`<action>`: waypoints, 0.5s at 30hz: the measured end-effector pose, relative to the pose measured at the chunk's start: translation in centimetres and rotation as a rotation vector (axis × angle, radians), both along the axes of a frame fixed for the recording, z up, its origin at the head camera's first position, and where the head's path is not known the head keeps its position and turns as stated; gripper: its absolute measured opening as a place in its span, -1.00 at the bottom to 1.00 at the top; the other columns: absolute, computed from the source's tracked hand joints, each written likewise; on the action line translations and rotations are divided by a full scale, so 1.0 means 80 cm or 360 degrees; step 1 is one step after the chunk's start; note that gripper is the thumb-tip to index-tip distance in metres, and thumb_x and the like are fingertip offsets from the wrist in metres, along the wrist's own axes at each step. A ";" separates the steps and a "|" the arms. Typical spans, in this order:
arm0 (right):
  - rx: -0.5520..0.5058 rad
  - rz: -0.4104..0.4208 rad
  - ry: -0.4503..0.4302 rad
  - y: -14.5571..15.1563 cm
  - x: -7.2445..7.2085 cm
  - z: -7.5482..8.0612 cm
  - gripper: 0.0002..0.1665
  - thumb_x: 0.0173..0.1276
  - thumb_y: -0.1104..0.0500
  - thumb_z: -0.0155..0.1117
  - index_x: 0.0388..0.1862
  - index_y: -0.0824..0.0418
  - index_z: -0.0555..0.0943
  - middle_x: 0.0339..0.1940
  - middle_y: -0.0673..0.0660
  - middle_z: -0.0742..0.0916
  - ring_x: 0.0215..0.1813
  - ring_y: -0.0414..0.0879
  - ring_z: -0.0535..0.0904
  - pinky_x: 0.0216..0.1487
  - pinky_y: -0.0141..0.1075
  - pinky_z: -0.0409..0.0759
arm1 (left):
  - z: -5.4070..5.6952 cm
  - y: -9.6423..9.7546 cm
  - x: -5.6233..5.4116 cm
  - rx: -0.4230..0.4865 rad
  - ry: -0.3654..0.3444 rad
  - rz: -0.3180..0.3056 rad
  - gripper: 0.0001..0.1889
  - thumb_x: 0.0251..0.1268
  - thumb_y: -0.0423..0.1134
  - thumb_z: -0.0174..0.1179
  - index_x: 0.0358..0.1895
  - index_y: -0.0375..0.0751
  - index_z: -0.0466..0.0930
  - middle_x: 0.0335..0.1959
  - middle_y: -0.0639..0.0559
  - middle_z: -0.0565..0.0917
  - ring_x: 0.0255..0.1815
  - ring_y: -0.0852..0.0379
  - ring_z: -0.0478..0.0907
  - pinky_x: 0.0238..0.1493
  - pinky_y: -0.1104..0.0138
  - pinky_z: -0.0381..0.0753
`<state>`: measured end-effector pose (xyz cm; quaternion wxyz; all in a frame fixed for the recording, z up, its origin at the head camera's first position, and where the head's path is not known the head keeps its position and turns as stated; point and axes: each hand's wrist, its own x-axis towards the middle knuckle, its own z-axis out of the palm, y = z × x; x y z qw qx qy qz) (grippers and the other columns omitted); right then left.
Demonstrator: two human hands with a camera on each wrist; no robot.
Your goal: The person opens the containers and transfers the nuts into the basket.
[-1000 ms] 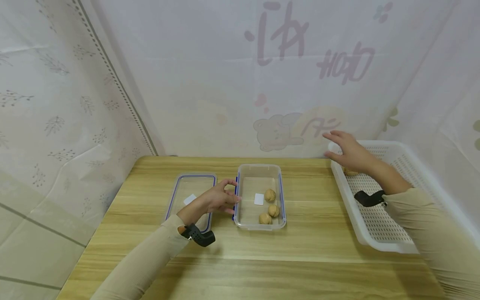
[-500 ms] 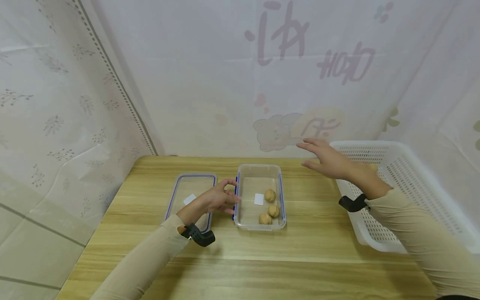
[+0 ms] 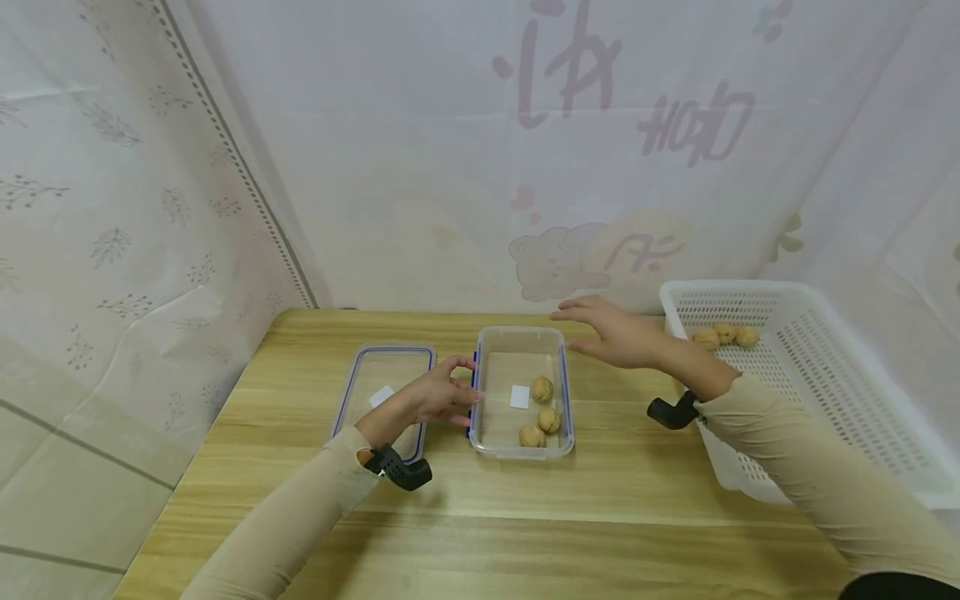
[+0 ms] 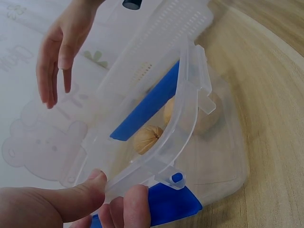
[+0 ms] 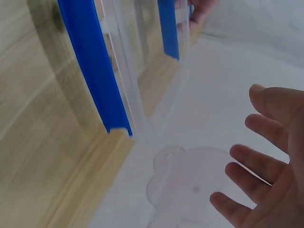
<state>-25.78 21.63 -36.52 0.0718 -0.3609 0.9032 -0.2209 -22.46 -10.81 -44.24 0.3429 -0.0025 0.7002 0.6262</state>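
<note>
A clear plastic food container (image 3: 495, 367) with blue side latches stands uncovered on the table, three walnuts (image 3: 542, 388) inside it. My left hand (image 3: 442, 393) pinches its left wall, the thumb at the rim and the fingers outside by the blue latch (image 4: 173, 206). Just past the container's right rim, my right hand (image 3: 611, 333) hovers with its fingers spread and relaxed. Nothing lies in that hand in the right wrist view, where its fingertips (image 5: 240, 154) show apart from the container's wall.
Left of the container lies its clear lid (image 3: 367, 367) with a blue seal, partly behind my left hand. A white perforated basket (image 3: 817, 375) stands at the right with several walnuts (image 3: 724, 333) in its far left corner. A printed curtain (image 3: 420, 167) hangs behind the table.
My right hand has moved left, from over the basket to beside the container, uncovering the walnuts in the basket. The left hand and the container have stayed put.
</note>
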 end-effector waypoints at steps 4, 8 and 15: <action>-0.0008 0.0114 -0.0036 -0.015 -0.001 -0.005 -0.45 0.54 0.12 0.25 0.44 0.20 0.48 0.49 0.26 0.45 0.52 0.23 0.27 0.51 0.19 0.31 | 0.000 -0.001 -0.001 -0.0003 0.0012 0.0000 -0.35 0.45 -0.51 0.18 0.47 -0.19 0.08 -0.15 -0.12 0.47 -0.23 0.09 0.56 -0.32 0.27 0.82; -0.0030 0.0250 -0.0094 -0.029 -0.003 -0.009 -0.50 0.52 0.15 0.27 0.40 0.15 0.52 0.43 0.21 0.53 0.49 0.18 0.35 0.48 0.16 0.37 | 0.001 0.000 -0.002 -0.0006 0.0019 -0.0003 -0.35 0.45 -0.50 0.19 0.47 -0.19 0.08 -0.15 -0.11 0.47 -0.24 0.09 0.56 -0.32 0.27 0.82; -0.0103 0.0377 -0.0464 -0.052 -0.013 -0.021 -0.54 0.53 0.24 0.24 0.37 0.16 0.55 0.36 0.14 0.59 0.39 0.12 0.48 0.41 0.04 0.51 | 0.000 0.000 -0.001 -0.0005 0.0009 -0.0012 -0.36 0.47 -0.48 0.18 0.47 -0.18 0.08 -0.11 -0.13 0.51 -0.18 0.05 0.57 -0.31 0.26 0.82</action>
